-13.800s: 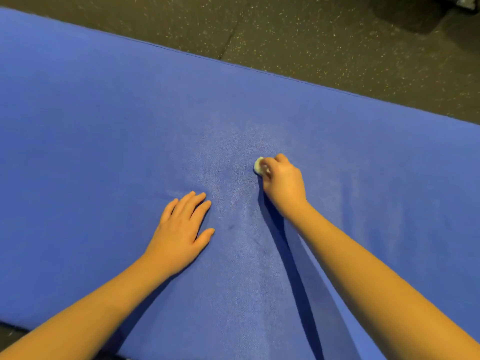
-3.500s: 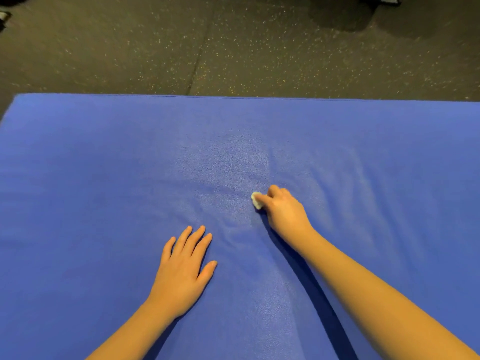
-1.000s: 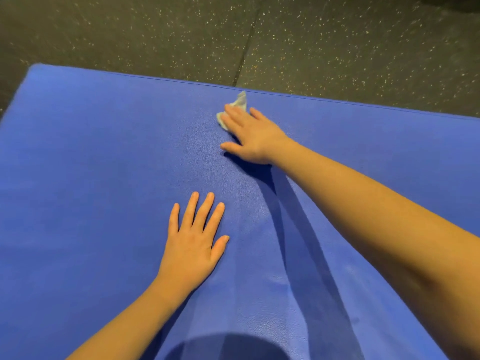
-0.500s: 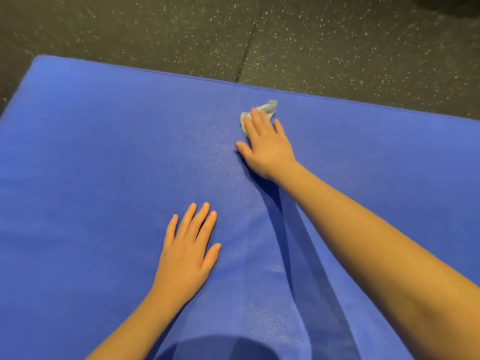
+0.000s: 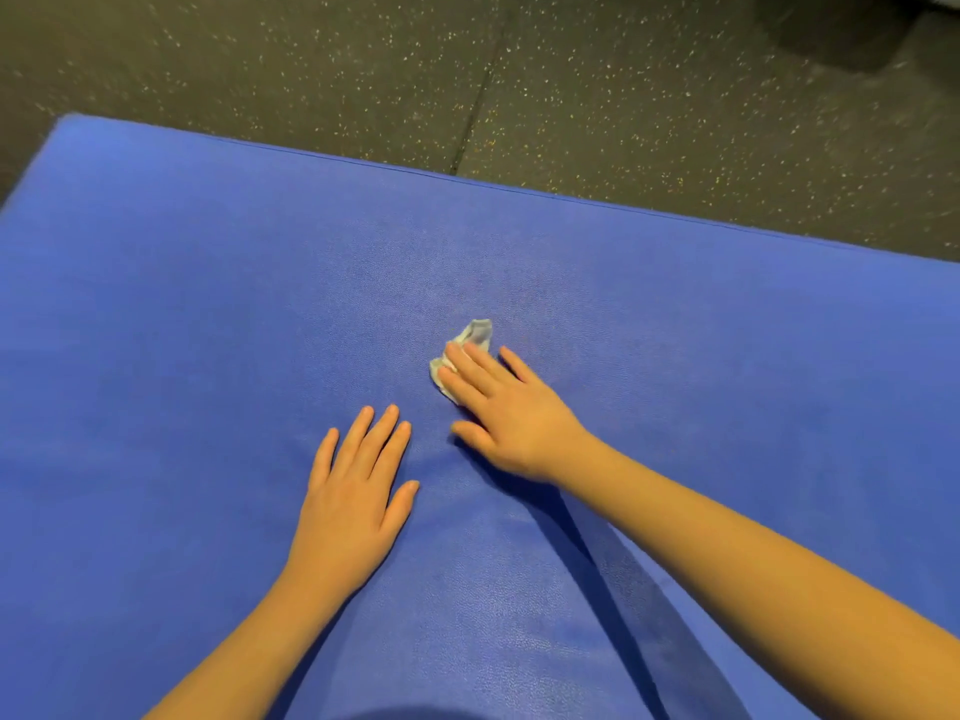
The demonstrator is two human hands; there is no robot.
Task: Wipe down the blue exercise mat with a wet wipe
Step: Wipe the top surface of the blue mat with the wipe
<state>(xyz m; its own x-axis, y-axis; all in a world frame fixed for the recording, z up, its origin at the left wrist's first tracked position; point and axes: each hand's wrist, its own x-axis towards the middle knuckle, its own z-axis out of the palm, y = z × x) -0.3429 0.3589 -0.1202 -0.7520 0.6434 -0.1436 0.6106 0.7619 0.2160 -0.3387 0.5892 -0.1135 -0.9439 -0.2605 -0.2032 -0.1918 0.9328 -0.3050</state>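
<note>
**Wipe (image 5: 475,335) pinned under right hand (image 5: 511,413)**

The right hand lay open, straight fingers pressing the crumpled wipe on the mat (image 5: 182,304), mid-width. The wipe stuck out beyond the fingertips, toward the far edge. The left hand (image 5: 358,485), open too, rested palm-down just beside, nearer the person. The right hand seemed best placed to sweep.

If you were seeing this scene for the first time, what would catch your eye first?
The blue exercise mat fills nearly the whole view, with dark speckled floor beyond its far edge. Near its middle, the right hand presses a crumpled pale wet wipe down with straight fingers, while the left hand rests flat on the mat beside it.
</note>
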